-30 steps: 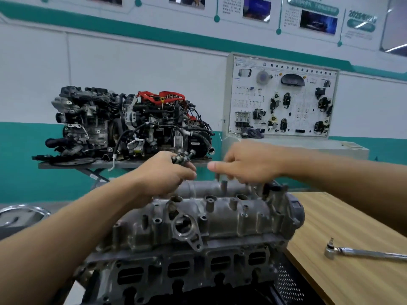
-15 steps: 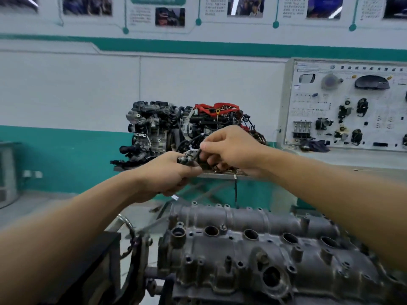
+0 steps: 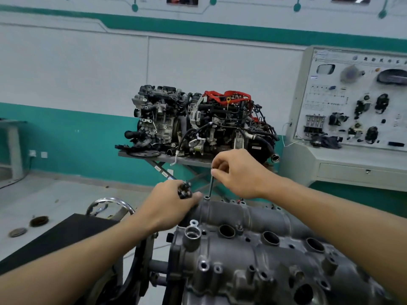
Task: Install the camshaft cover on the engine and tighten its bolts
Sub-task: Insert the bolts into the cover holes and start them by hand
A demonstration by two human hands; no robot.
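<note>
The grey cast camshaft cover (image 3: 259, 256) lies on the engine at the bottom centre, with several round openings and bolt holes along its top. My left hand (image 3: 167, 208) grips a bunch of dark bolts (image 3: 184, 190) near the cover's far left corner. My right hand (image 3: 237, 172) pinches the head of one long bolt (image 3: 210, 187), held upright with its tip right at a bolt hole (image 3: 206, 197) on the cover's far edge.
A black engine stand frame (image 3: 66, 238) with a chrome handwheel (image 3: 110, 205) sits to the left. Beyond stand a complete engine (image 3: 198, 122) on a lift table and a white training panel (image 3: 352, 102) on a console at the right.
My right hand has drawn one bolt from the bunch in my left hand and lowered it to the cover's far edge. The view has tilted down and both hands have dropped toward the cover.
</note>
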